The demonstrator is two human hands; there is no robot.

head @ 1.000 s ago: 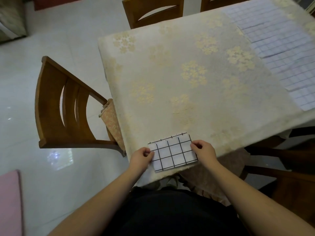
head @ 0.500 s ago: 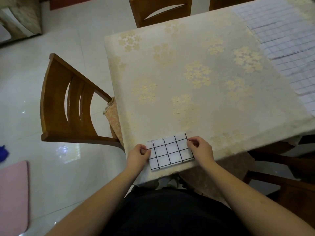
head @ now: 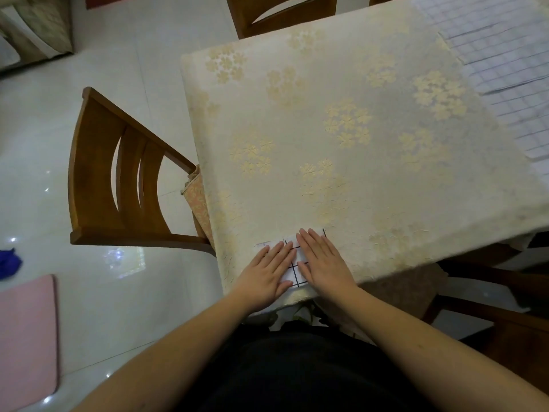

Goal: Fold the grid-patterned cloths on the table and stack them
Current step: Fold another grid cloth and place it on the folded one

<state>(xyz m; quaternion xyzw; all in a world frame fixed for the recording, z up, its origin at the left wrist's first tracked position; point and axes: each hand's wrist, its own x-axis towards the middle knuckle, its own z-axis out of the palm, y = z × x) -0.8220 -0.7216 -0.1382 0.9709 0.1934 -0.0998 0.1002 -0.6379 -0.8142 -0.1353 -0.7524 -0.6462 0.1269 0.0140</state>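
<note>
Hands (head: 269, 275) now flat on cloth (head: 292, 270)

Under both your flat hands, at the table's near edge, lies the small folded white cloth with a dark grid (head: 292, 270): your left hand (head: 267, 273) covers its left part, your right hand (head: 322, 260) its right. Far ahead and right of your right hand, pale grid-patterned cloths (head: 502, 63) lie spread on the floral cream tablecloth (head: 341, 120). Left of your left hand, beside the table, stands a brown wooden slat-backed chair (head: 118, 179).

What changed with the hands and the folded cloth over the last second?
Both hands let go of the folded cloth's ends: the left hand and right hand moved inward and now press flat on top of it. The cloth stayed at the table's near edge; the unfolded cloths stayed put.
</note>
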